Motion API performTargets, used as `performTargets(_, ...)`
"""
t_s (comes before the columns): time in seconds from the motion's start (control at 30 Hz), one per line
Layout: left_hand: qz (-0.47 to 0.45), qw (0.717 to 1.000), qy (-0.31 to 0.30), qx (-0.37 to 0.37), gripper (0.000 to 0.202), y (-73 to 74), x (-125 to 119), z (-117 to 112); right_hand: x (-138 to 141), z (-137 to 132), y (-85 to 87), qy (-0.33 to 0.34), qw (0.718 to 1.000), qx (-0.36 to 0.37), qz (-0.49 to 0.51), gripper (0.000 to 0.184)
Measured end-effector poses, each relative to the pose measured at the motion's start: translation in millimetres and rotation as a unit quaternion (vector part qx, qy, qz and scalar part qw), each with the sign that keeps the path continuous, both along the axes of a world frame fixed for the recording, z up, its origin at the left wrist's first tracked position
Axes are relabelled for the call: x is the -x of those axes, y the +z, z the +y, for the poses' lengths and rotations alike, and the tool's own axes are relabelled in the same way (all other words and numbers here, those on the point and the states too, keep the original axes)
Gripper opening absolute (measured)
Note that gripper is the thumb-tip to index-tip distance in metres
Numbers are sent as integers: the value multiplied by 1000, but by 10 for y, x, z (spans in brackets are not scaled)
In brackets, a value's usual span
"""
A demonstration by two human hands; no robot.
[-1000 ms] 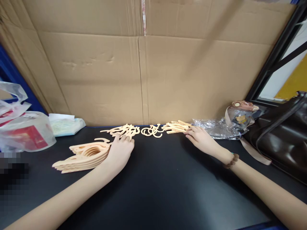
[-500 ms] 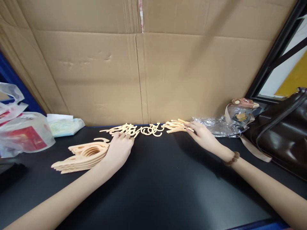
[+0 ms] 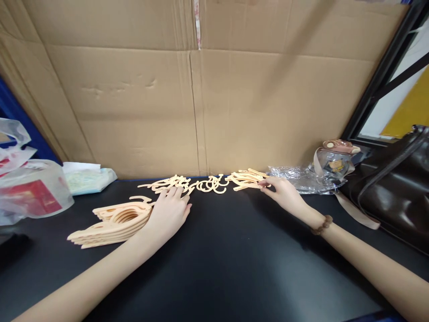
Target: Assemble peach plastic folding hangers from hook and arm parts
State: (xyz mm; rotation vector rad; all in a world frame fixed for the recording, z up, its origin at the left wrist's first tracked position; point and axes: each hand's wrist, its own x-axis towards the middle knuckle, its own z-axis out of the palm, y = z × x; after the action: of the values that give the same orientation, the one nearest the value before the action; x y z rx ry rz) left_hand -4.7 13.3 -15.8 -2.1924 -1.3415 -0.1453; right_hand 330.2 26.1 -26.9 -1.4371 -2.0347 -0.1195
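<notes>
Loose cream hanger arm pieces (image 3: 246, 178) lie in a heap at the back right. My right hand (image 3: 286, 197) is at its near edge, thumb and forefinger pinched on one arm piece. My left hand (image 3: 170, 208) reaches over the near side of another heap of cream hanger pieces (image 3: 172, 181), fingers slightly spread and thumb apart; its fingertips partly blend with the pieces. Between the heaps lie several curved hanger hooks (image 3: 212, 184). Left of my left wrist, a stack of joined hangers (image 3: 114, 223) lies on the black table (image 3: 228, 259), partly covered by my forearm.
A cardboard wall (image 3: 251, 107) rises behind the pieces. To the left are a wide tape roll (image 3: 43, 188), a plastic bag (image 3: 13, 143) and a soft packet (image 3: 89, 179). To the right are clear crinkled plastic (image 3: 295, 179), a bottle (image 3: 333, 161) and a dark bag (image 3: 395, 188).
My left hand's fingers have straightened out and its thumb now shows at the right side. My right hand has shifted slightly down, with its fingertips closer together at the heap.
</notes>
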Motion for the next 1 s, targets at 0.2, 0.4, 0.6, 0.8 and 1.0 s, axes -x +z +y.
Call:
performTargets(0.2,17,1000,-14,17,28,-76,16,36,-51,41,-67,-5,999,42,22,8)
performTargets(0.4,-8,1000,9,-10,34,-6,-18,-5,-71,51,-66,-5,997,45,62,7)
performTargets(0.6,-208,975,-80,-24,33,197,-109,-188,-55,79,-80,38,991,48,119,12)
performTargets(0.8,-392,892,-104,197,28,66,-291,-340,4,92,-100,94,981,89,145,17)
performTargets(1.0,-243,953,-78,164,18,-62,-324,-335,48,75,-116,124,973,117,156,14)
